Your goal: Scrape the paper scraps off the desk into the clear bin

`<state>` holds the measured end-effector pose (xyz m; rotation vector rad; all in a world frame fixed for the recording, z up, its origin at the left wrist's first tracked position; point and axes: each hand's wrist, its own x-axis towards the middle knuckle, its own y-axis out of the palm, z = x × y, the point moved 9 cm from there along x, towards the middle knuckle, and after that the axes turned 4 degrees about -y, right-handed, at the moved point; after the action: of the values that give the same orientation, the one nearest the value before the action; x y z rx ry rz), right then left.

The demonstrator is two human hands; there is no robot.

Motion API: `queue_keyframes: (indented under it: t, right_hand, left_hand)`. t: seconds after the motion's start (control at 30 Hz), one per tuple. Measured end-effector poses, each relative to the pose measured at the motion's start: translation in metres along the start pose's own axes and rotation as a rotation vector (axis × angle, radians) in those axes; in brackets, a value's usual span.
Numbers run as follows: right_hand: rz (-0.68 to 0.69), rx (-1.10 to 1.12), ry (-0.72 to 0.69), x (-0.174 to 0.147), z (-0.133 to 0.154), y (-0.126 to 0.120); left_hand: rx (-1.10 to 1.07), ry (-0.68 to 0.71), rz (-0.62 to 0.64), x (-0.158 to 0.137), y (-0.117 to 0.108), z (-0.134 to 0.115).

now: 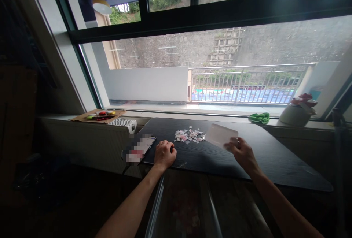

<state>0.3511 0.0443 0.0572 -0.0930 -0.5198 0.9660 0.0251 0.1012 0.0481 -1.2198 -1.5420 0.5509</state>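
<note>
While the right hand (243, 153) holds a white card (220, 135) out over the dark table (272, 161), a loose pile of paper bits (189, 134) lies just off the card's left edge. In the head view, the thumb and fingers of that hand are closed on the card's near right corner, leaving most of the card free. It looks tilted rather than flat; whether its edge touches the bits cannot be told. A corner hold like this probably lets the card twist, so a grip farther along the edge would likely keep it steadier. Close to the bits, slow, low movement seems best — such light scraps should scatter easily. The left hand (165, 153) rests at the table's near edge beside the phone (141, 150), fingers curled into a loose fist; nothing shows in it, though the palm is hidden. Opened and cupped on the pile's left side, it could fence in strays. Below the edge sits a clear-sided box (159, 196) — its contents are too dark to make out.
</note>
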Motion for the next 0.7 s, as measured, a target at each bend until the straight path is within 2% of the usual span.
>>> queue_keyframes:
  t: [0.1,0.2,0.37,0.5,0.7]
  right_hand:
    - [0.035,-0.077,-0.036,0.014,-0.001,0.014]
    - [0.072,-0.153,-0.058,0.013,-0.001,0.026]
    - [0.151,-0.145,-0.077,0.004,0.0,0.029]
    - [0.122,-0.139,-0.098,0.008,0.009,0.029]
    - [0.168,-0.182,-0.1,0.005,0.019,0.047]
  left_hand:
    - [0.005,0.004,-0.001,0.0,0.0,0.001]
    - [0.008,0.011,-0.006,0.0,0.001,0.001]
    - [0.008,0.015,-0.004,0.001,0.001,0.001]
    - [0.016,0.009,0.004,0.001,0.0,0.001]
    - [0.01,0.001,0.014,0.0,-0.001,0.0]
